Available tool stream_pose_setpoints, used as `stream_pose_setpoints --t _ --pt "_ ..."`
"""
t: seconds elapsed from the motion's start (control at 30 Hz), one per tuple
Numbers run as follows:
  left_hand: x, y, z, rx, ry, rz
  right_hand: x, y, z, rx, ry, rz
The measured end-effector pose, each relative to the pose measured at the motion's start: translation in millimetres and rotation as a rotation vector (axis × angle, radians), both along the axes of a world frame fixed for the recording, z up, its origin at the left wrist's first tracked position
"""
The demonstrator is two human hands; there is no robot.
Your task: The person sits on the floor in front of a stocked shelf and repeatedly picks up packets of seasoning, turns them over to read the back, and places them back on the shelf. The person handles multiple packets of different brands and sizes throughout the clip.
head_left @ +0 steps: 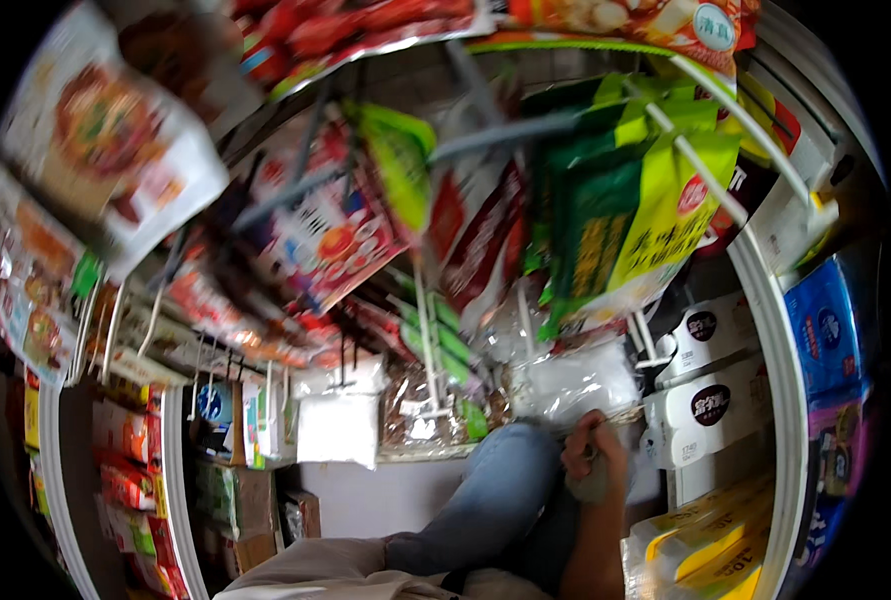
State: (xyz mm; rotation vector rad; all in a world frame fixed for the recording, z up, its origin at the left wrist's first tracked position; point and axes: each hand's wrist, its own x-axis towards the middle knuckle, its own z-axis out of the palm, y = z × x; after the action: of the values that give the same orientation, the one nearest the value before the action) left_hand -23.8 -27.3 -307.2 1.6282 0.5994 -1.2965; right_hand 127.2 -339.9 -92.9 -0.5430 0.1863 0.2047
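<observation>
My right hand (591, 455) is raised just right of my bent knee (515, 470), with its fingers curled closed. Something dull grey-green shows at the palm, too blurred to name. Close above the fingers lies a stack of clear plastic packs (577, 382) on the low shelf. I cannot tell whether the fingertips touch them. Brown clear-wrapped packs (420, 405) and a white packet (337, 428) lie farther left on that shelf. My left hand is not in view.
Metal display hooks (427, 340) jut out overhead, hung with green-and-yellow bags (645, 200) and red pouches (330, 235). White wrapped rolls (707, 405) are stacked at right, above yellow packs (715, 545). A white upright post (790, 420) stands beside them. Boxes (235, 500) fill the lower left.
</observation>
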Motion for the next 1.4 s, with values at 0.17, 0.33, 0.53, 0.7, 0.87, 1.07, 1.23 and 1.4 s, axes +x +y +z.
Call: stream_pose_setpoints --t 0.17,0.33,0.53,0.7,0.87,1.07,1.23,1.4 --pt "9.3 -13.1 3.8 -0.005 0.009 -0.014 9.1 -5.3 -3.3 0.052 0.014 -0.053" --pt "17.2 7.5 9.1 -0.018 -0.046 -0.047 1.2 14.0 -11.3 0.166 -0.03 -0.093" --pt "13.9 45.6 7.5 0.005 -0.083 -0.077 -21.8 51.6 13.0 0.086 -0.034 -0.155" --pt "12.0 72.2 11.9 0.028 -0.077 -0.072 -18.3 32.9 4.3 0.087 -0.144 -0.167" --pt "2.9 76.4 12.0 0.052 -0.027 -0.016 -7.2 20.9 0.1 0.15 -0.163 -0.173" --pt "-12.5 85.8 32.3 0.076 0.022 0.01 -6.8 28.4 -7.5 0.21 -0.05 -0.209" --pt "-5.9 104.5 22.3 0.06 -0.039 -0.004 -9.7 44.5 -7.3 0.14 -0.197 -0.163" --pt "-5.1 121.5 13.1 0.03 -0.094 -0.055 -19.1 58.7 -11.6 0.074 -0.155 -0.324"
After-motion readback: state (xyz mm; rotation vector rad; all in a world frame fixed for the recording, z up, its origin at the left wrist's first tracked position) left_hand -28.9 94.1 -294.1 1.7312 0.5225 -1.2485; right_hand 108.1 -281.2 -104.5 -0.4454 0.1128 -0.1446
